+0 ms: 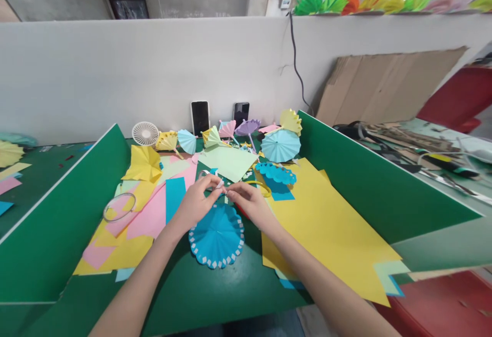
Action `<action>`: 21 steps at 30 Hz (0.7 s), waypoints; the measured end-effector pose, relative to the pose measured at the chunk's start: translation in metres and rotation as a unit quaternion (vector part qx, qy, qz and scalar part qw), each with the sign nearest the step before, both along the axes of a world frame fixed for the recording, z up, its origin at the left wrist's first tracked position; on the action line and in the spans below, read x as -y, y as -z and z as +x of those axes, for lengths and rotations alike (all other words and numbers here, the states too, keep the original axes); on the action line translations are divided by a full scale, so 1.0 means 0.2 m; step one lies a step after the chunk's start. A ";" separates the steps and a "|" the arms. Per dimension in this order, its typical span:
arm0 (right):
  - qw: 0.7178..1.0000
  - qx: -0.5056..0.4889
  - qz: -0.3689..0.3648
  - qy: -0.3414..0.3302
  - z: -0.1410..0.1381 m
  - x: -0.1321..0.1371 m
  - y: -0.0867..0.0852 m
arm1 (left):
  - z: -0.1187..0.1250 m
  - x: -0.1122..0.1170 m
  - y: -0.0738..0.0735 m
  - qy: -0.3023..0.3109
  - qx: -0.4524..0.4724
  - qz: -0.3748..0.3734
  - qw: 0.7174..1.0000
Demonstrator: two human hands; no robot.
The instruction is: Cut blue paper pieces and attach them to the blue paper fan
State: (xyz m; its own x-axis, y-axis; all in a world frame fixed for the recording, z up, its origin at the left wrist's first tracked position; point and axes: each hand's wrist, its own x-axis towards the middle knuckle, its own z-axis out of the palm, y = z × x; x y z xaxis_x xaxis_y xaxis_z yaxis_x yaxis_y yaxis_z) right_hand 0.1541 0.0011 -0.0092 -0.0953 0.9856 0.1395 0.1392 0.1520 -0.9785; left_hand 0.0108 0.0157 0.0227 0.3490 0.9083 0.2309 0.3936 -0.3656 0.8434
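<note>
My left hand [198, 197] and my right hand [248, 199] meet above the green table [184, 296], fingertips pinched together on a small whitish strip, perhaps tape [222, 187]. Just below them lies a round blue pleated paper fan [217, 236] with a white-checked scalloped rim. Both hands are closed in a pinch. What exactly the strip is stays too small to tell.
Pink, yellow and blue paper sheets [154, 214] lie left, with a clear tape ring [119, 206]. A large yellow sheet [330, 229] spreads right. Paper umbrellas [280, 144], a small white fan [145, 133] and two phones [200, 117] stand at the back. Green dividers [369, 183] flank the space.
</note>
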 end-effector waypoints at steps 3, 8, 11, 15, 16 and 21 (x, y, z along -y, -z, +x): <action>1.000 -0.009 -0.007 0.006 0.01 0.00 0.01 | 0.00 0.00 0.00 0.008 -0.018 0.001 1.000; 1.000 0.018 0.010 0.022 0.00 0.00 0.01 | 0.01 0.00 0.02 0.006 -0.054 0.043 0.998; 0.999 0.026 0.019 0.019 0.00 0.01 0.01 | 0.01 0.00 0.03 0.001 -0.084 0.063 0.994; 0.994 0.062 0.078 0.052 -0.01 0.01 0.03 | 0.01 0.00 0.03 -0.005 -0.109 0.086 0.990; 0.986 0.086 0.117 0.079 -0.01 0.02 0.03 | 0.01 0.00 0.03 -0.012 -0.113 0.093 0.989; 0.834 0.228 0.465 0.192 0.00 0.06 0.03 | -0.03 -0.02 0.02 -0.038 -0.139 0.109 0.984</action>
State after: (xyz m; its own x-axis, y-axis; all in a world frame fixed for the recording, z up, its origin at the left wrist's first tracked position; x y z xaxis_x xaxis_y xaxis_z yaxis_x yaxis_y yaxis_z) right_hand 0.1550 -0.0111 -0.0147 -0.0498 0.4421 0.8956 0.6771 0.6741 -0.2951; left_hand 0.0056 0.0203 0.0189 0.3586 0.8742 0.3275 0.6319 -0.4855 0.6041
